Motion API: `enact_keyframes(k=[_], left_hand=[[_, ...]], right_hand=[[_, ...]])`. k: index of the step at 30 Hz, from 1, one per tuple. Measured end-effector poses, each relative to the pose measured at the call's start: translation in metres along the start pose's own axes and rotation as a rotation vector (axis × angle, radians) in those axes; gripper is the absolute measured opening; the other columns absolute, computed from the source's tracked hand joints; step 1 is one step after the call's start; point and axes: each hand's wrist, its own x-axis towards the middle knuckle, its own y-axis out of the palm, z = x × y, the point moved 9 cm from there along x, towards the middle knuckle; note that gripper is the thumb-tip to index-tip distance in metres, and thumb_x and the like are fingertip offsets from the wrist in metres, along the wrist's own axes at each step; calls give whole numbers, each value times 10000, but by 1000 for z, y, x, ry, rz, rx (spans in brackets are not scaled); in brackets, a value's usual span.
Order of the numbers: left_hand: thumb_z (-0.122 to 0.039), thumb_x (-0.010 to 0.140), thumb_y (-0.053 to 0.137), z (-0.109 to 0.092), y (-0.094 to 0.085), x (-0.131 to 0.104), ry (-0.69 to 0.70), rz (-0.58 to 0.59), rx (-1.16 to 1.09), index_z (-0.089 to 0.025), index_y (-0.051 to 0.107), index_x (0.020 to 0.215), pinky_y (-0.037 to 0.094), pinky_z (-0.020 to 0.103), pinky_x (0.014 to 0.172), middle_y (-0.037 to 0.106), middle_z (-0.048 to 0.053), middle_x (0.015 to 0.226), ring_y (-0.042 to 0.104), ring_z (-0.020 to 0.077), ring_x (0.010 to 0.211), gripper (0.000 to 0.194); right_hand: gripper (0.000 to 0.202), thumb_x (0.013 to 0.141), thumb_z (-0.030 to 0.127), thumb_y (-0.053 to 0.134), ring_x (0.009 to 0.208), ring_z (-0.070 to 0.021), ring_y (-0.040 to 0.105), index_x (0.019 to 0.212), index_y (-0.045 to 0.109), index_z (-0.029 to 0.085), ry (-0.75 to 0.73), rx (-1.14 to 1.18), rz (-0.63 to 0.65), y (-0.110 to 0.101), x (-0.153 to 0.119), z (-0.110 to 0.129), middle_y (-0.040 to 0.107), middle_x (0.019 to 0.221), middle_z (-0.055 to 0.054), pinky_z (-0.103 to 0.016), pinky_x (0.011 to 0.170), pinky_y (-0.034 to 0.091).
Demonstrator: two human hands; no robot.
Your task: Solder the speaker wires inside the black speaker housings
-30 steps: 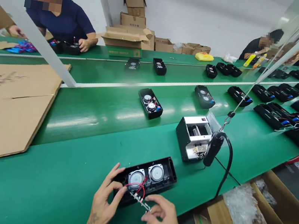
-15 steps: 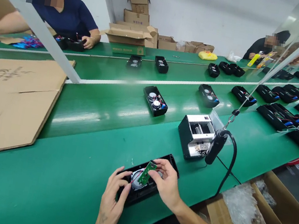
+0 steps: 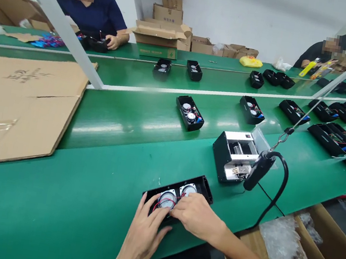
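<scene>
A black speaker housing (image 3: pixel 205 188) lies open side up on the green bench in front of me, slightly slanted. Two round speakers (image 3: pixel 167 200) with red and black wires sit inside it. My left hand (image 3: pixel 149 224) grips the housing's left end, its fingers over the inside and its thumb by the near wall. My right hand (image 3: pixel 197 215) reaches into the housing from the right, fingers bent and pressed together near the wires. Its fingertips are partly hidden, and no green circuit board shows now.
A black and silver machine (image 3: pixel 236 157) stands behind the housing, with a hanging electric screwdriver (image 3: pixel 260 171) beside it. Flattened cardboard (image 3: pixel 21 110) covers the left. More housings (image 3: pixel 190 114) lie on the belt beyond. Open cartons (image 3: pixel 330 255) stand at lower right. Co-workers sit across the line.
My right hand has turned over and lowered into the housing; the green circuit board it held is out of sight. My left hand has shifted onto the near left wall. Both speakers now show.
</scene>
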Motion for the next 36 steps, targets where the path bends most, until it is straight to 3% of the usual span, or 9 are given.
enact_keyframes(k=[3, 8, 13, 18, 22, 26, 30, 33, 36], left_hand=[[-100, 973, 633, 4, 6, -1, -21, 6, 7, -228, 653, 1326, 461, 650, 1247, 819, 59, 1159, 700, 308, 1265, 376], [-160, 980, 653, 11, 8, 2, -47, 33, -29, -251, 670, 1298, 522, 580, 1198, 820, 41, 1049, 735, 274, 1137, 331], [-145, 953, 654, 9, 8, 6, -41, 78, -11, -257, 681, 1254, 546, 530, 1149, 808, 35, 1001, 724, 272, 1092, 322], [-98, 935, 635, 0, 3, 7, 42, 69, 43, -244, 699, 1201, 550, 485, 1086, 800, 35, 967, 725, 264, 999, 310], [-161, 963, 656, 4, 3, 11, 93, 101, 24, -231, 681, 1177, 570, 425, 958, 791, 38, 945, 716, 255, 930, 226], [-231, 951, 681, 22, 12, 19, -35, 229, -123, -261, 688, 1084, 547, 362, 789, 781, 31, 896, 699, 230, 810, 137], [-313, 899, 724, 42, 20, 33, -192, 388, -304, -290, 692, 1003, 525, 339, 773, 793, -7, 867, 710, 214, 788, 111], [-384, 849, 777, 57, 15, 54, -242, 439, -358, -293, 689, 1017, 526, 306, 738, 788, -41, 851, 729, 201, 788, 210], [-415, 785, 829, 69, 12, 72, -340, 484, -437, -281, 682, 1032, 526, 284, 724, 781, -56, 861, 743, 193, 814, 317]], right_hand=[[204, 1051, 124, 613, 902, -202, 755, 1083, 804, 189, 10, 27, 18, 0, 3, 0, 862, 970, -41, -364, 750, 420], [297, 933, 86, 619, 946, -206, 778, 1128, 795, 225, 61, 130, 77, -1, -5, -4, 871, 1036, -42, -334, 754, 430], [338, 897, 99, 614, 966, -216, 772, 1167, 780, 214, 100, 173, 74, 6, -12, -5, 861, 1052, -66, -325, 818, 434], [240, 875, 98, 606, 841, -216, 733, 1034, 757, 196, 122, 132, 99, -5, -7, -2, 837, 912, -68, -377, 874, 389], [113, 885, 155, 625, 853, -249, 722, 936, 725, 168, 114, 44, 180, -10, -1, 4, 818, 891, -101, -416, 903, 369], [168, 900, 137, 625, 839, -243, 706, 1036, 724, 142, 72, 12, 163, -1, 0, 6, 815, 965, -119, -418, 911, 383], [229, 838, 57, 642, 788, -222, 695, 981, 763, 188, 131, 90, 160, 2, 11, -11, 808, 905, -73, -361, 818, 392], [216, 800, 83, 683, 750, -229, 700, 911, 799, 227, 203, 212, 174, -12, 31, -31, 768, 748, -26, -320, 728, 381], [272, 792, 115, 692, 758, -224, 713, 987, 835, 238, 245, 341, 203, -29, 47, -45, 780, 768, -20, -289, 643, 361]])
